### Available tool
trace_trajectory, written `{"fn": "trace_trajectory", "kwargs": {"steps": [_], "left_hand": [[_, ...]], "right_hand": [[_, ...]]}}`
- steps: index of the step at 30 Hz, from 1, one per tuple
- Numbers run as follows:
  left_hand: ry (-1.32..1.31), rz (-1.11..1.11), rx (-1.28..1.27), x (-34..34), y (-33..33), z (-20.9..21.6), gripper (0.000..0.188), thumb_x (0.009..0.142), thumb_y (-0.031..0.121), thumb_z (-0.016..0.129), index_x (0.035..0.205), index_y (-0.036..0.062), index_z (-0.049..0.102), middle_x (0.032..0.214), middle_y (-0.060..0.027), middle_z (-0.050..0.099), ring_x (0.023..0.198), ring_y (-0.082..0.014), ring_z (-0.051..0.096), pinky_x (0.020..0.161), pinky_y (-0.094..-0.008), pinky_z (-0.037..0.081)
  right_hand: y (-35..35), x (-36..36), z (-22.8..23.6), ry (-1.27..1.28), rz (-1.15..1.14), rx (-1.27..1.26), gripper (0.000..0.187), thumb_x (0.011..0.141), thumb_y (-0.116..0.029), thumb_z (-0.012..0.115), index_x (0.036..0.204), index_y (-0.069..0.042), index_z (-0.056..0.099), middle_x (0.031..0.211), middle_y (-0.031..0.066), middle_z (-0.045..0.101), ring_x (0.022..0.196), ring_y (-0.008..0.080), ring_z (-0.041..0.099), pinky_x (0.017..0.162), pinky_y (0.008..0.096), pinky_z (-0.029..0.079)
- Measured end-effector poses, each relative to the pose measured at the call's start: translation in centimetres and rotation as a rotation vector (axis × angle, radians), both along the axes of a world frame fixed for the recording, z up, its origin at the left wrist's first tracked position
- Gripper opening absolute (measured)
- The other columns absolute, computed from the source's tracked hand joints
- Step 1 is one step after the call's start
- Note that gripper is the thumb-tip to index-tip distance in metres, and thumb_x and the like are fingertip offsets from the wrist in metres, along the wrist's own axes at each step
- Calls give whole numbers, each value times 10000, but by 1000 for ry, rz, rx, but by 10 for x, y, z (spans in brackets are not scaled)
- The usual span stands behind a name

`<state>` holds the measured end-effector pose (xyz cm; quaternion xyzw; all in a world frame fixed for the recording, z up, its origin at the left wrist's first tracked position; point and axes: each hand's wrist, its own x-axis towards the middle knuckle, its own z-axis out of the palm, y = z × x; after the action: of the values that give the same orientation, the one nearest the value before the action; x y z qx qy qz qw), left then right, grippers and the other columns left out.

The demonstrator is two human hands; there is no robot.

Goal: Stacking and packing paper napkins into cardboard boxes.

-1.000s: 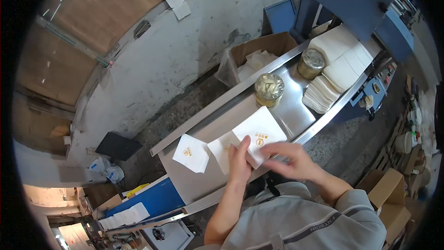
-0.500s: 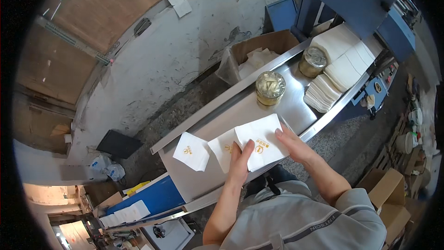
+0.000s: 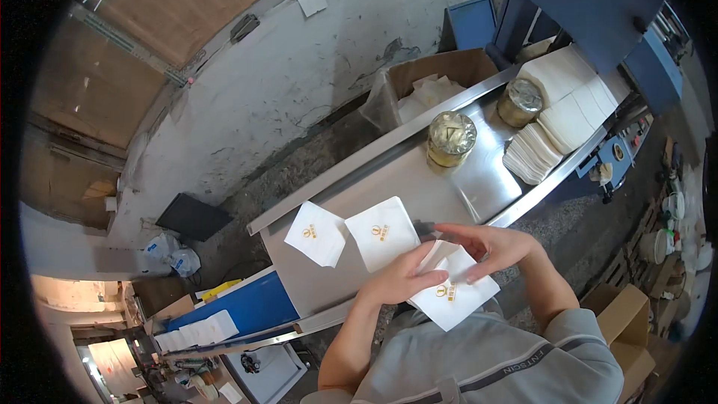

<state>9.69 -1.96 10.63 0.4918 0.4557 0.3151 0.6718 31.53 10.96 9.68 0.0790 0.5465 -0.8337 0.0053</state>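
While both hands meet over the near edge of the metal worktop (image 3: 419, 179), part of what they hold is hidden: the left hand (image 3: 400, 278) covers the left corner of the white napkin stack (image 3: 456, 290), and how many napkins are in it cannot be made out. The stack hangs past the near edge, in front of the person's grey shirt (image 3: 493, 363), and its gold mark faces up. Its long axis runs from upper left to lower right, with one corner pointing down toward the person. The left hand comes from the lower edge, fingers stretched and half closed, thumb on top of the stack, pinching it. The right hand (image 3: 490, 243) bends in from the right, fingers long and almost flat, touching the upper edge of the stack; whether it really grips cannot be told. Two single napkins (image 3: 381, 232) lie flat near the left end of the worktop. Two gold-wrapped rolls (image 3: 451, 138) stand further along, beside more napkin piles (image 3: 561, 116) at the far right end.
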Motion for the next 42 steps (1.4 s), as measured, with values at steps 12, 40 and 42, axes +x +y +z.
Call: {"fn": "trace_trajectory", "kwargs": {"steps": [12, 40, 42], "left_hand": [[-408, 786, 94, 21, 1, -15, 982, 875, 559, 645, 1529, -1, 174, 1458, -166, 419, 1286, -274, 493, 1067, -424, 411], [640, 331, 502, 38, 82, -15, 776, 733, 91, 762, 1420, 21, 409, 1299, -236, 545, 1173, -330, 581, 991, -408, 463], [764, 298, 468, 43, 80, -13, 838, 704, 151, 803, 1420, 5, 393, 1320, -256, 516, 1235, -391, 511, 1065, -462, 388]], "right_hand": [[-22, -33, -13, -90, -931, -289, 740, 842, -149, 740, 1444, 25, 348, 1286, 141, 568, 1157, 209, 581, 999, 348, 480], [56, 37, -45, -95, -628, 743, 746, 733, -68, 784, 1401, -23, 455, 1181, 97, 606, 1134, 192, 576, 975, 312, 462], [53, 34, -40, -229, -603, 595, 816, 714, -77, 778, 1439, -40, 406, 1221, 134, 594, 1152, 217, 568, 989, 334, 448]]}}
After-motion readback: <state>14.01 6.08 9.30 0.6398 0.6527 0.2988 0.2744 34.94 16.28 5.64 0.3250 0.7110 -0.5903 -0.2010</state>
